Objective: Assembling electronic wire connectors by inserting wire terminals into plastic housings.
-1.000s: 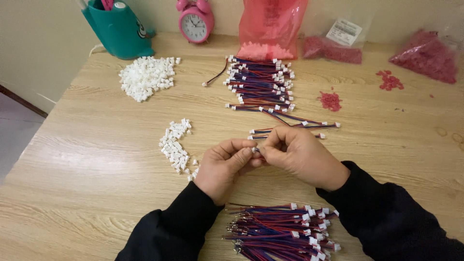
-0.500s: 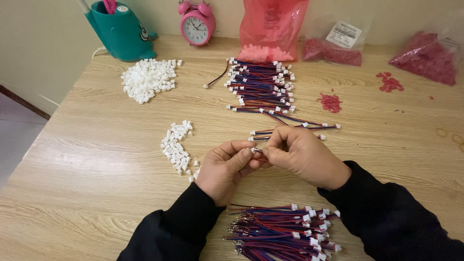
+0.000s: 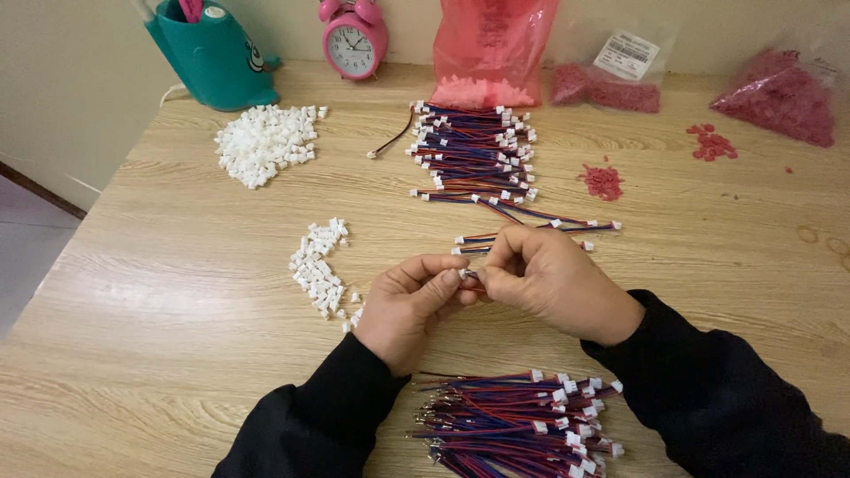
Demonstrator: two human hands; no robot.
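Left hand (image 3: pixel 409 305) and right hand (image 3: pixel 544 281) meet above wooden table (image 3: pixel 159 292), fingertips pinching small white connector (image 3: pixel 462 274) on red-blue wire, held close for fine fitting. Loose connector row (image 3: pixel 317 265) just left; wire bundle (image 3: pixel 518 425) near wrists.

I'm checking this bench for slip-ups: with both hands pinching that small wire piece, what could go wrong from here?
1. The white connector pinched between the left hand and right hand is tiny; it might slip and land among the loose white housings.
2. The sleeves lie close to the wire bundle at the table edge; a forearm shift could push wires off.
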